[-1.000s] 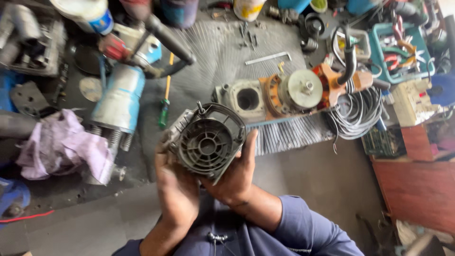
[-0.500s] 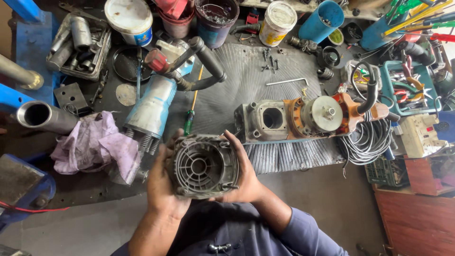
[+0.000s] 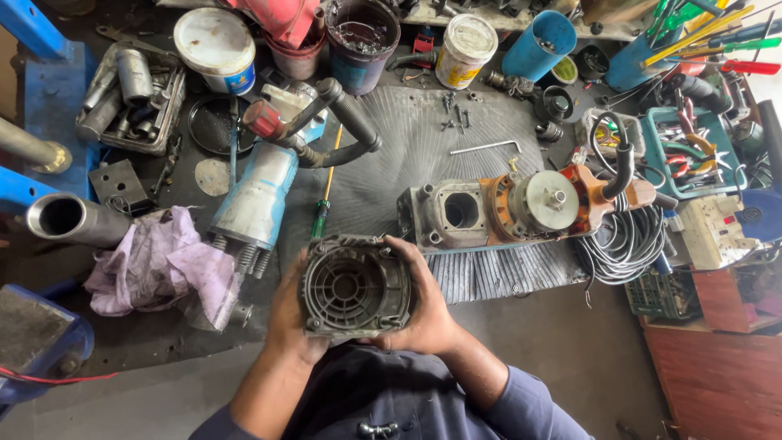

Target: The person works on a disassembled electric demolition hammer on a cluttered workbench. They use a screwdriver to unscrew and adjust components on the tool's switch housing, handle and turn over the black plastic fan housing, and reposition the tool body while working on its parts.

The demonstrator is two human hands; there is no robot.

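Since the earlier frames, grey housing cover [image 3: 356, 288] has swung from tilted to squarely face-up, ribbed inside toward the camera, and come lower, close to the person's chest; view also wider now, more of the table [image 3: 521, 358] in frame. Judged: part is being turned over for inspection, not yet offered to anything.

Left to right:

- Far left: blue frame [image 3: 32, 33], steel pipe [image 3: 69, 218] lying with open mouth up-left, socket tray [image 3: 130, 94] behind it.
- Purple rag [image 3: 159, 265] crumpled on the table, touching the base of the blue-grey power tool [image 3: 261, 195], which lies on its side, black side handle [image 3: 346, 122] sticking up.
- Left hand [image 3: 287, 314]: grip clamped on the cover's left edge, fingers wrapped behind, thumb at the rim.
- Cover held in the air between both hands, just in front of the ribbed mat [image 3: 423, 155], touching nothing else. Round ribbed recess in its middle, screw bosses at the corners.
- Green-handled screwdriver [image 3: 323, 208] lies on the mat just above the cover.
- Right hand [image 3: 423, 305]: grip closed on the cover's right side, fingers along the top-right corner.
- Opened motor body [image 3: 521, 208], grey gear case and orange section with a pale round disc, rests on the mat just beyond the right hand, apart from the cover.
- Coiled black cable [image 3: 623, 244] beside it; teal tool tray [image 3: 692, 151] far right.
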